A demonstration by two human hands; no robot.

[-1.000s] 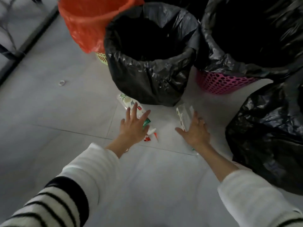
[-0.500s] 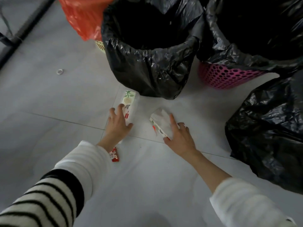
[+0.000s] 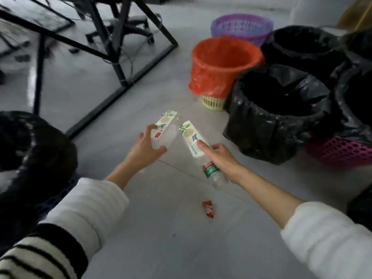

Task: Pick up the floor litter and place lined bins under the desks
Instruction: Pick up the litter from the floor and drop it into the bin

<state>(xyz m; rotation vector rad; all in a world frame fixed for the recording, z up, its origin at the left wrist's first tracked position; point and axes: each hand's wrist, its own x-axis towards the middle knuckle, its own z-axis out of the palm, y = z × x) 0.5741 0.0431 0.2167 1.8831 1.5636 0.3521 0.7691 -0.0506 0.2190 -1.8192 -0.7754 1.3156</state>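
Litter mostly off floor: left hand [image 3: 146, 147] grips one bottle [image 3: 164, 129], right hand [image 3: 220, 161] two bottles [image 3: 191, 138], red wrapper [image 3: 208, 208] still down at 6 o'clock, lined bins [image 3: 277, 115] clustered at 2 o'clock, none under tables.

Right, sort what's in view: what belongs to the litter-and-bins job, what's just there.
Job:
- left hand holding a clear wrapper
- right hand holding a wrapper and bottle
- red wrapper on floor
- black-lined bin
- orange-lined bin

Just there:
- desk frame
- office chair
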